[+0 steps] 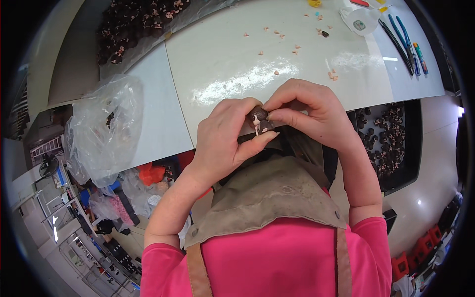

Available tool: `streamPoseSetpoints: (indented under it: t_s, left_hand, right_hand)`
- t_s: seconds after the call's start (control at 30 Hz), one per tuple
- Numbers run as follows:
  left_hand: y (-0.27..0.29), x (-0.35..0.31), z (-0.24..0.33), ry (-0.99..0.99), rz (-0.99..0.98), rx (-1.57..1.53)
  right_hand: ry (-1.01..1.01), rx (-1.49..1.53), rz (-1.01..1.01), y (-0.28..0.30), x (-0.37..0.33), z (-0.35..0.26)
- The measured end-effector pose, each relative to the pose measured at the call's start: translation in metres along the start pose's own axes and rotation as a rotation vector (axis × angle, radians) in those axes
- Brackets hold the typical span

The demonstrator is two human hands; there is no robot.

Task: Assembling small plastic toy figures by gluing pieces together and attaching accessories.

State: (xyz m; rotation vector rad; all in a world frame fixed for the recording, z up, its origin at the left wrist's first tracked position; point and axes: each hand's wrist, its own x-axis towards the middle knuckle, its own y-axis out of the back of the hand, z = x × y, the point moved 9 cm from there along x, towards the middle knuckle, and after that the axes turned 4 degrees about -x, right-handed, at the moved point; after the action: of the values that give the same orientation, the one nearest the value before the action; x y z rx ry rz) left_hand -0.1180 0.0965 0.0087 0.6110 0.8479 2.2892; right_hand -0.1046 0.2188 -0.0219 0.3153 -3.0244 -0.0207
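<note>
Over the near edge of the white table [222, 64], I hold a small dark brown rounded piece [258, 117] with pale pink parts on its side. My left hand [217, 136] is closed round it, thumb below and fingers above. My right hand [319, 114] pinches at its right upper side with thumb and forefinger. Whether those fingertips also hold some tiny bit is hidden. Small pale pink scraps [276, 34] lie scattered on the table beyond my hands, along with one dark bit [325, 34].
Far left, a clear plastic sheet holds a heap of similar brown-and-pink pieces [133, 27]. A crumpled clear bag [106, 123] hangs over the left edge. At right stands a black tray [415, 148] of such pieces. Blue-handled pliers [402, 32], pens and a white roll [358, 22] lie far right.
</note>
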Motion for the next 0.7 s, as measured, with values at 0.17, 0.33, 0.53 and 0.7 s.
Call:
streamPoseSetpoints:
  t_s: [0.17,0.33,0.53,0.7]
  left_hand:
    - [-0.002,-0.001,-0.004,0.006,-0.015,-0.023]
    - [-0.006,-0.002,-0.005,0.007,-0.038,-0.027]
    - [-0.010,-0.004,-0.003,-0.035,-0.061,-0.012]
    - [-0.012,-0.003,-0.004,-0.011,-0.086,0.011]
  right_hand:
    - [0.009,-0.050,-0.042,-0.001,0.002,-0.001]
    - [-0.012,-0.090,-0.081,-0.002,0.004,0.004]
    - [0.004,-0.154,-0.116,-0.004,0.004,0.004]
    - [0.001,-0.177,-0.117,-0.002,0.005,0.003]
